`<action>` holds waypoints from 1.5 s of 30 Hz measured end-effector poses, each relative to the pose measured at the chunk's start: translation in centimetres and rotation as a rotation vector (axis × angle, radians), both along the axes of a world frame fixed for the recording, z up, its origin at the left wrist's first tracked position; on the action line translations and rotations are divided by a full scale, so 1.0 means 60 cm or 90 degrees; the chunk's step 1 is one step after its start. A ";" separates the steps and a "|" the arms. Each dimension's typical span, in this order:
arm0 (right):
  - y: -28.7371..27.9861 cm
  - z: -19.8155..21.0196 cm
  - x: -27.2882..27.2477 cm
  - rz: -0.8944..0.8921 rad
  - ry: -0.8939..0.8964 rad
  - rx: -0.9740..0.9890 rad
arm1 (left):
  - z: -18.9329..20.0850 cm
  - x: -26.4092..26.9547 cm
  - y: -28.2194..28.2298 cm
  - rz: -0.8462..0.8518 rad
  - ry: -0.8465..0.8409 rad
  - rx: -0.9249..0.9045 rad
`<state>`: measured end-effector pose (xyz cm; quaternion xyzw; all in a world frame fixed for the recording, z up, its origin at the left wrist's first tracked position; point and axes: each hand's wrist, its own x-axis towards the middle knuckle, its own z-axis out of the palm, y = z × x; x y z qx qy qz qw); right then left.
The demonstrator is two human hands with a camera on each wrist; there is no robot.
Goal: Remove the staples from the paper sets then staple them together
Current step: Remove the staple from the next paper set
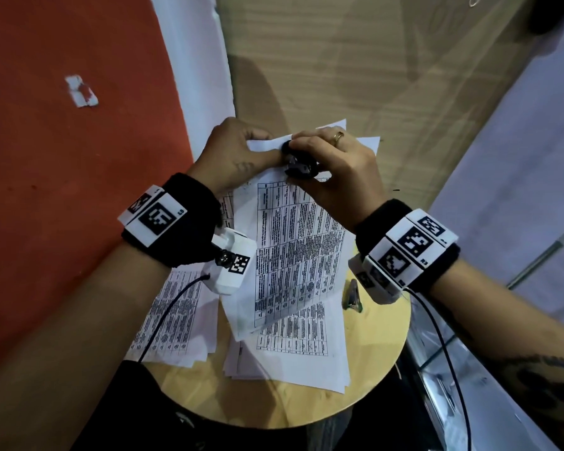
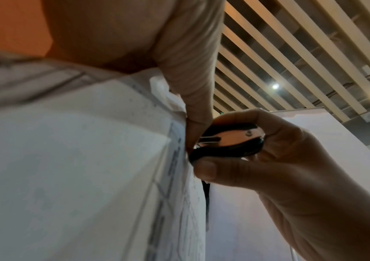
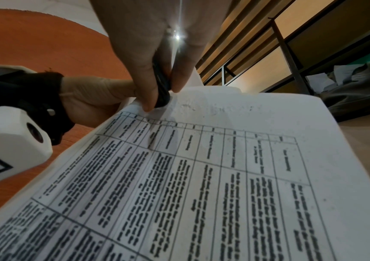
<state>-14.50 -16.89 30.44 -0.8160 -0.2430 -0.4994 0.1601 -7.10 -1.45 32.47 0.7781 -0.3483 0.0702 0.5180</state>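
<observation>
both hands up at the paper set's top corner, above the round worktop (image 1: 381, 346).
left hand (image 1: 232, 154) pinches the paper set (image 1: 293, 236) there; right hand (image 1: 336, 170) squeezes the black staple remover (image 1: 298, 162) against it.

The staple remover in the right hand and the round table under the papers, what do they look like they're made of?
Staple remover: glossy black plastic grips, probably, with a shiny metal plate reflecting light. Round table: pale smooth wood or laminate, grain too faint to tell.
</observation>
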 end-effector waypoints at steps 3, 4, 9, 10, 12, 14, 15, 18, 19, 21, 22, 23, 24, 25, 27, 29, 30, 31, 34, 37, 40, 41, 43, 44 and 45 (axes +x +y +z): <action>0.002 0.003 0.004 -0.010 -0.019 -0.017 | -0.001 0.001 0.000 0.011 -0.013 -0.020; 0.003 0.002 0.006 -0.013 -0.023 -0.023 | -0.002 0.002 0.000 0.019 -0.019 -0.024; 0.005 -0.001 0.012 -0.002 -0.024 -0.017 | -0.002 0.007 -0.002 0.027 -0.023 -0.030; 0.006 0.000 0.010 0.000 -0.022 -0.017 | -0.003 0.006 -0.003 0.027 -0.027 -0.033; 0.006 0.002 0.011 0.000 -0.015 -0.015 | -0.005 0.008 -0.002 0.025 -0.023 -0.047; 0.004 0.004 0.013 0.004 0.001 -0.013 | -0.005 0.011 0.000 0.021 -0.004 -0.056; 0.001 0.005 0.014 0.012 0.014 -0.014 | -0.005 0.012 0.002 0.015 0.008 -0.053; -0.005 0.009 0.013 0.045 0.053 -0.031 | -0.004 0.012 0.005 -0.011 0.008 -0.029; -0.006 0.010 0.013 0.049 0.055 -0.040 | -0.003 0.012 0.005 -0.015 0.011 -0.028; -0.007 0.012 0.014 0.049 0.050 -0.053 | -0.002 0.011 0.005 -0.017 0.018 -0.034; -0.006 0.012 0.014 0.048 0.045 -0.057 | -0.002 0.010 0.004 -0.015 0.017 -0.038; -0.006 0.012 0.015 0.046 0.039 -0.061 | -0.003 0.010 0.003 -0.011 0.017 -0.045; -0.005 0.013 0.015 0.042 0.032 -0.064 | -0.004 0.009 0.001 -0.008 0.015 -0.054; -0.005 0.013 0.016 0.038 0.025 -0.066 | -0.004 0.008 0.000 -0.003 0.015 -0.064; -0.005 0.012 0.015 0.025 0.011 -0.068 | -0.005 0.007 -0.002 0.002 0.022 -0.078; -0.005 0.010 0.014 0.014 0.001 -0.062 | -0.004 0.004 -0.002 0.000 0.027 -0.085; -0.005 0.009 0.013 0.009 -0.003 -0.058 | -0.003 0.003 -0.001 -0.007 0.032 -0.087; -0.006 0.008 0.013 0.006 -0.005 -0.054 | -0.003 0.002 0.000 -0.018 0.038 -0.087; -0.006 0.007 0.012 0.003 -0.006 -0.046 | 0.000 -0.004 0.003 -0.055 0.054 -0.082; -0.005 0.009 0.010 0.007 0.001 -0.028 | 0.004 -0.008 0.008 -0.083 0.056 -0.076; -0.005 0.010 0.004 0.022 0.030 0.010 | 0.006 -0.006 0.012 -0.102 0.086 -0.061; -0.005 0.009 0.002 0.028 0.040 0.027 | 0.006 -0.006 0.013 -0.106 0.094 -0.058; -0.005 0.009 -0.002 0.037 0.056 0.063 | 0.005 -0.005 0.014 -0.115 0.096 -0.056; -0.005 0.009 -0.003 0.039 0.063 0.079 | 0.004 -0.006 0.013 -0.117 0.090 -0.059; -0.005 0.008 -0.005 0.039 0.066 0.095 | 0.005 -0.007 0.013 -0.119 0.083 -0.062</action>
